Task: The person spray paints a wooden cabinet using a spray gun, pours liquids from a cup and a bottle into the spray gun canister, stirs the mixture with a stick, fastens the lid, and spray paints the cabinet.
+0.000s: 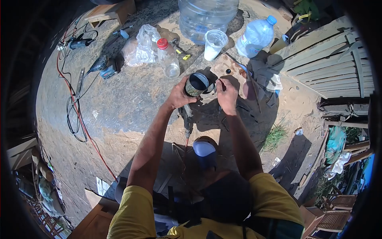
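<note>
My left hand [179, 95] is wrapped round an open metal cup [192, 90] with a dark inside and a stained outer wall. The cup is tilted so that its mouth faces up toward me. My right hand [227, 95] is just right of the cup, fingers pinched together; whatever they hold, if anything, is too small to make out. Under the cup lies a spray gun [187, 119], partly hidden, with a red hose at its lower end. A small black cap [228, 71] rests on the ground beyond my right hand.
Ahead stand a red-capped clear bottle [168, 59], a plastic cup with white contents [214, 47], a large water jug [205, 20] and a blue-capped bottle [254, 38]. Leftward lie a plastic bag [143, 46], a power tool [104, 67] and cables [73, 111]. Wooden slats [326, 59] lean at right.
</note>
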A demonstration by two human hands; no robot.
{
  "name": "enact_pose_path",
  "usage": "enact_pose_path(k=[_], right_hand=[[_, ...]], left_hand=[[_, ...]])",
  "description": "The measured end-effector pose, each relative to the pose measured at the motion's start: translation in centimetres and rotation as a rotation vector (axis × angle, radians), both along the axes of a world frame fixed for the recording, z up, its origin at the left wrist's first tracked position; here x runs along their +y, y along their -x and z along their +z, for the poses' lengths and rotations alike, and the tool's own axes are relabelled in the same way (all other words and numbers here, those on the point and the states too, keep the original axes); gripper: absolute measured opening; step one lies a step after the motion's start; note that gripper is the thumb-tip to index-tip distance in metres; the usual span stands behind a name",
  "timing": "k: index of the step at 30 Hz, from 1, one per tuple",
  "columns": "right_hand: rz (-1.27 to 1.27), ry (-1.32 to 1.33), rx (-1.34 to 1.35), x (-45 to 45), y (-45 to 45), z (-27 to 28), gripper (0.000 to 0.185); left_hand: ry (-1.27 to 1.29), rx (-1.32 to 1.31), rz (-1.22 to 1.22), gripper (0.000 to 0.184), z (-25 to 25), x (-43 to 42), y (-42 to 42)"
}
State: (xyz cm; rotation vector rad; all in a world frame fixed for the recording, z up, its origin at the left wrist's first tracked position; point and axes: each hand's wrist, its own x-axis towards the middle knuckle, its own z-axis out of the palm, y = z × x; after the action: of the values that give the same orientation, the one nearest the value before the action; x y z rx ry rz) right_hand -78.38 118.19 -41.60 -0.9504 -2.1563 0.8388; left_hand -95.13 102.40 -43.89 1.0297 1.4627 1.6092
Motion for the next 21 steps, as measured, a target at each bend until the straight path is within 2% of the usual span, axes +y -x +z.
enact_pose_path(k=[2,4,6,8,9,11,12,14,16,18,21], right_hand=[[0.013,0.155,0.071,-0.8,1.2,2.8,0.022],[0.084,0.039,0.158,-1.0,3.5,3.7,0.024],[0.229,0.116,0.145,-1.7,5.6,5.8,0.033],[0.394,0.072,0.043,-1.7,8.7,6.6,0.061],[0.401,0.072,0.047,-1.8,10.2,6.8,0.061],[0.497,0.028,-0.119,-1.8,13.1,7.3,0.092],[0.502,0.025,-0.115,-1.7,14.6,7.3,0.092],[0.598,0.056,-0.183,-1.6,16.9,6.9,0.11],[0.606,0.036,-0.194,-1.8,17.6,7.5,0.109],[0.653,0.168,-0.171,-1.5,18.3,7.6,0.105],[0.599,0.114,-0.108,-1.6,18.7,7.0,0.1]], left_hand=[[0.022,0.022,0.013,0.095,0.1,-0.5,0.3],[0.135,0.326,0.047,0.099,0.1,-0.5,0.6],[0.138,0.291,0.032,0.102,-0.3,-0.5,0.6],[0.093,0.286,0.074,0.103,-0.6,-0.6,0.5],[0.188,0.326,0.071,0.106,-1.0,-0.6,0.7],[0.21,0.339,0.059,0.107,-0.8,-0.6,0.7],[0.232,0.349,0.041,0.108,-0.6,-0.5,0.7],[0.215,0.302,0.044,0.106,-0.2,-0.4,0.7],[0.243,0.266,0.033,0.105,0.1,-0.8,0.7],[0.191,0.277,0.056,0.103,-0.3,-1.0,0.8],[0.168,0.262,0.055,0.101,-0.2,-1.2,0.8]])
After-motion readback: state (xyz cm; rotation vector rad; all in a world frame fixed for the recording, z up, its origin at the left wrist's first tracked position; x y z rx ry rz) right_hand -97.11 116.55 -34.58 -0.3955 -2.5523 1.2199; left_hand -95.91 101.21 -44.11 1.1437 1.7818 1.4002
